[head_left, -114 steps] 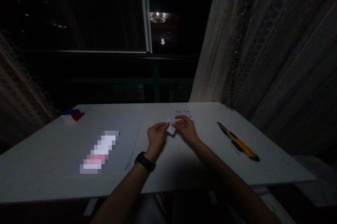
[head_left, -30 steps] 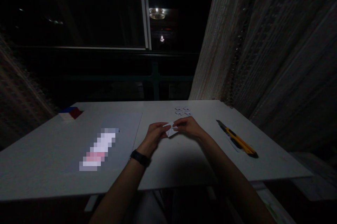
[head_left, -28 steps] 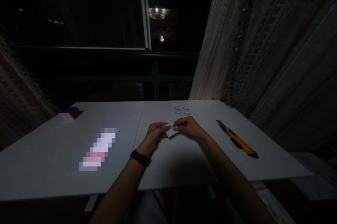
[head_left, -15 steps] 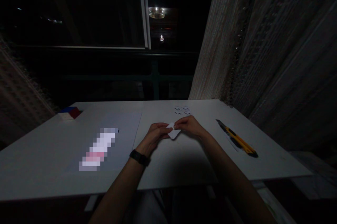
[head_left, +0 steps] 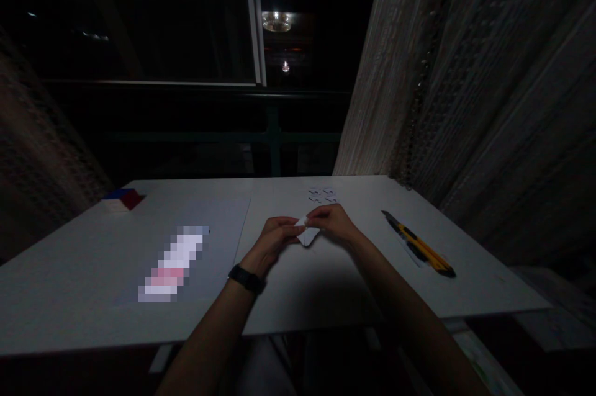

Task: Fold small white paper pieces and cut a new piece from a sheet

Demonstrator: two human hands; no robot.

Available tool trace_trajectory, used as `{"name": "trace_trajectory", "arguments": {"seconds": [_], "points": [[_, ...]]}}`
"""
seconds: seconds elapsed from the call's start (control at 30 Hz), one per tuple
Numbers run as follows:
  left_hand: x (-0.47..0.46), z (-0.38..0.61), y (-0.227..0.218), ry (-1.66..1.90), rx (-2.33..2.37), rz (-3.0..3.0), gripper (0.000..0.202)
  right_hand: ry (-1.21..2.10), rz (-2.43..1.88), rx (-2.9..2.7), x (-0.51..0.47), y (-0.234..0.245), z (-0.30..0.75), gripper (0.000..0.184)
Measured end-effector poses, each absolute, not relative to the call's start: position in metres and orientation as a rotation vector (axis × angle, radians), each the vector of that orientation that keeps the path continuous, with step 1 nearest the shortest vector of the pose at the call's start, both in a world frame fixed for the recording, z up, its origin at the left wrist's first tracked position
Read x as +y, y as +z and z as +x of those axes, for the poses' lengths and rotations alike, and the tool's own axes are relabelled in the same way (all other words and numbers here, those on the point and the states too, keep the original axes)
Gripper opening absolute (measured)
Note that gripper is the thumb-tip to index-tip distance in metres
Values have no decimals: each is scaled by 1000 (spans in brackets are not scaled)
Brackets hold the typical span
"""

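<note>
Both hands are pinching a small white paper piece (head_left: 309, 235) between them: the left hand (head_left: 274, 241) is pressing thumb and fingertips together on its left edge, and the right hand (head_left: 333, 223) is closing its fingertips (head_left: 313, 218) on the upper right edge. The piece is hanging just above the white table (head_left: 326, 297), near the middle and towards the far side. In the dim light I cannot tell whether it is touching the surface.

Judging from the bent shape of the piece, the step in hand seems to be folding or creasing it. A further crease would call for one pinch anchoring the paper while the other is running along the fold, with light pressure, since the piece is tiny and thin.

A dark watch (head_left: 246, 279) is sitting on the left wrist. Four small cut pieces (head_left: 322, 195) are lying just beyond the hands. A yellow utility knife (head_left: 419, 250) is lying well to the right, a large paper sheet (head_left: 223, 222) to the left, and a red and blue block (head_left: 121, 198) at the far left corner, with a curtain (head_left: 465, 104) hanging on the right
</note>
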State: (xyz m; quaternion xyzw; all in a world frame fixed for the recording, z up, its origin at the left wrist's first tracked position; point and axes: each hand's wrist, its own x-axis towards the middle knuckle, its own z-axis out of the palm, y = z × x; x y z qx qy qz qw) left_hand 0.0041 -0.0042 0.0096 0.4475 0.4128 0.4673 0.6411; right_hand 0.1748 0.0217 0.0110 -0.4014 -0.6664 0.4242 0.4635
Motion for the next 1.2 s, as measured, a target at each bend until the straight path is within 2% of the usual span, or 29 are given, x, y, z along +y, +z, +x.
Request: {"name": "trace_trajectory", "arguments": {"seconds": [0.8,1.2], "points": [[-7,7,12,1140,966,1030,24,925,-1008,-1432,21,-1,158,22],[0,10,2,1217,1038,1149,36,901,-1027,-1393,14,3,151,21]]}}
